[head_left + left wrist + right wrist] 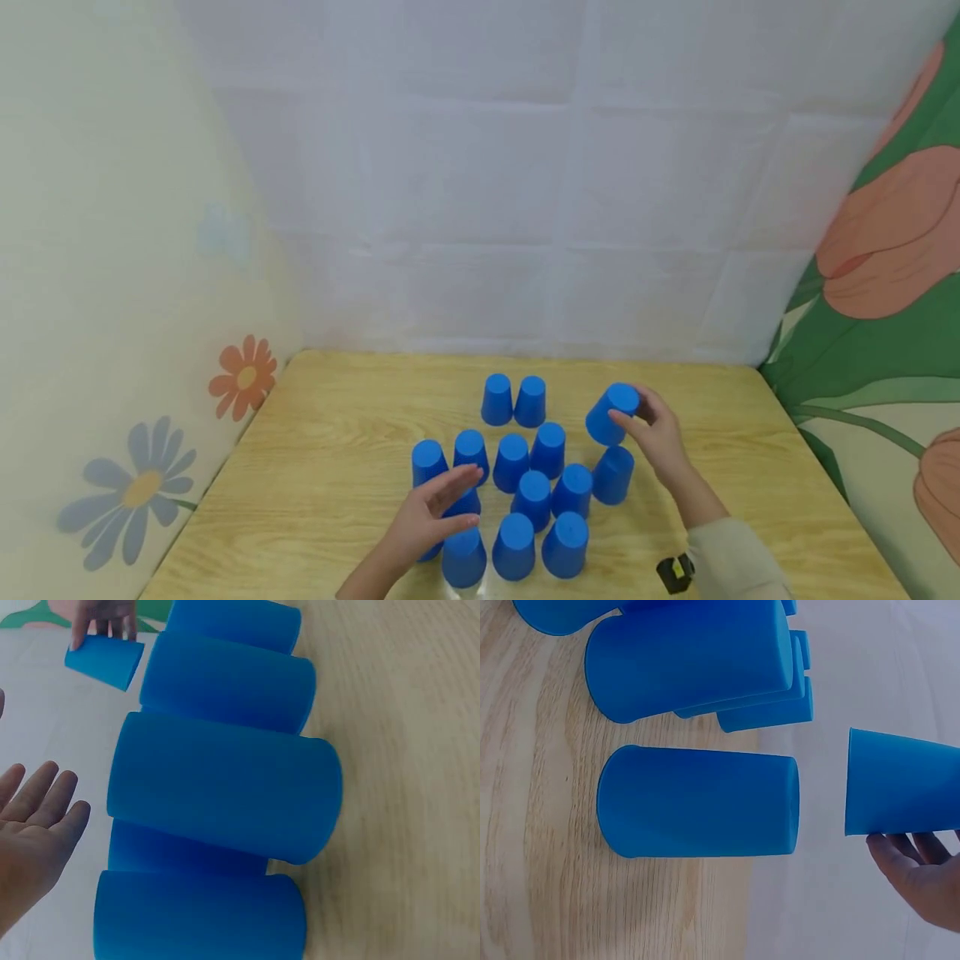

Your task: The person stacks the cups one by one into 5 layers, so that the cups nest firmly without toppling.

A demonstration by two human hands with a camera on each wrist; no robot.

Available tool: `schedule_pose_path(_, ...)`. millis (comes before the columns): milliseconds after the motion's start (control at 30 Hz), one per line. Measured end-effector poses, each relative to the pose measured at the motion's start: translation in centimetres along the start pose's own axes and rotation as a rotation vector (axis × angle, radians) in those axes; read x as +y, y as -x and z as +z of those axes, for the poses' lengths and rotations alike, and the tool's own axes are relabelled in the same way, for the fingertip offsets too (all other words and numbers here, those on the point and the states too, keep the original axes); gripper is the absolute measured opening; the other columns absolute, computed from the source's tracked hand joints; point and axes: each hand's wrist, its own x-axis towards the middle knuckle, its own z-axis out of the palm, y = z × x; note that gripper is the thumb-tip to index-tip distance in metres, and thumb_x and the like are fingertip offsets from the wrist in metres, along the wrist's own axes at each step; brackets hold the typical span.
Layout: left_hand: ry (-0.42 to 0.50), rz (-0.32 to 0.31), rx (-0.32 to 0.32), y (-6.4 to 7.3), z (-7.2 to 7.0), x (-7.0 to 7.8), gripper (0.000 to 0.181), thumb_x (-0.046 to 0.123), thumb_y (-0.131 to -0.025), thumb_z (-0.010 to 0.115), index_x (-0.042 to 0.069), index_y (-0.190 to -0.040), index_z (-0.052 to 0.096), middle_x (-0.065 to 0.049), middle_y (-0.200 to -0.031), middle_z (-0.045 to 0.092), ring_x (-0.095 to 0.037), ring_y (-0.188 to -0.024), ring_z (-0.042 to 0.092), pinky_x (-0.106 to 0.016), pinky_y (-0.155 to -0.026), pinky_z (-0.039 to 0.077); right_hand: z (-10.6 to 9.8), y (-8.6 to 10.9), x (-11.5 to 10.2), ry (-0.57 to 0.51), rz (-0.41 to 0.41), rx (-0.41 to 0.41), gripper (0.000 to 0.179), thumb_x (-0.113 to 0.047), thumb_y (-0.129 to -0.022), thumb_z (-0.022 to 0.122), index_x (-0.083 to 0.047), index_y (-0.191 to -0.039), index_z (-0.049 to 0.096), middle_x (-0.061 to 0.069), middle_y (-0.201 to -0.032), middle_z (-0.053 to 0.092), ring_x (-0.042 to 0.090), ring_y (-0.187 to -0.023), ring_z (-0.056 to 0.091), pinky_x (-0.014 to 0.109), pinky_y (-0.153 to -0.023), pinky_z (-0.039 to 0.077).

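Observation:
My right hand grips a blue cup by its side, thumb in front. The cup is upside down, slightly tilted and raised off the table; in the right wrist view its rim faces a standing blue cup, with a gap between them. My left hand hovers over the left side of the group, thumb and fingers apart, holding nothing. Partly hidden behind it are several blue cups, among them a front one. In the left wrist view the fingers look straight and apart from the cups.
Several more upside-down blue cups stand close together mid-table, with two cups farther back. Near the right sleeve lies a small black-and-yellow object. The wooden table meets a white cloth behind and flower-patterned walls at the sides.

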Motion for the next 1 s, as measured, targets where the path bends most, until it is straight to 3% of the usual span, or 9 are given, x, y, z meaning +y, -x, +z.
schedule_pose_path(267,0.009,0.003,0.03,1.0,0.5,-0.9,0.06,0.021,-0.079,0.063,-0.001,-0.128,0.037,-0.015,-0.127,0.041,-0.028,-0.119,0.034,-0.043,-0.097,0.024,1.2,-1.0,-0.6,-0.004,0.129,-0.03,0.05,-0.019,-0.08,0.063,-0.002,-0.122,0.042,0.017,-0.12,0.045,0.031,-0.112,0.04,0.045,-0.092,0.033)
schedule_pose_path(600,-0.006,-0.037,0.048,1.6,0.4,-1.9,0.057,0.018,-0.081,0.061,-0.002,-0.128,0.036,-0.018,-0.128,0.039,-0.031,-0.119,0.032,-0.043,-0.097,0.024,2.5,-2.4,0.6,0.024,0.165,0.006,0.049,-0.015,-0.08,0.062,-0.002,-0.122,0.042,0.019,-0.121,0.044,0.034,-0.113,0.038,0.046,-0.092,0.032)
schedule_pose_path(1000,-0.009,-0.172,0.061,2.3,1.0,-3.0,0.065,0.023,-0.077,0.065,0.005,-0.13,0.035,-0.015,-0.129,0.039,-0.035,-0.121,0.026,-0.049,-0.096,0.023,4.3,-3.7,0.5,0.01,0.201,0.011,0.048,-0.011,-0.081,0.06,-0.001,-0.123,0.039,0.021,-0.123,0.041,0.035,-0.114,0.036,0.046,-0.093,0.03)
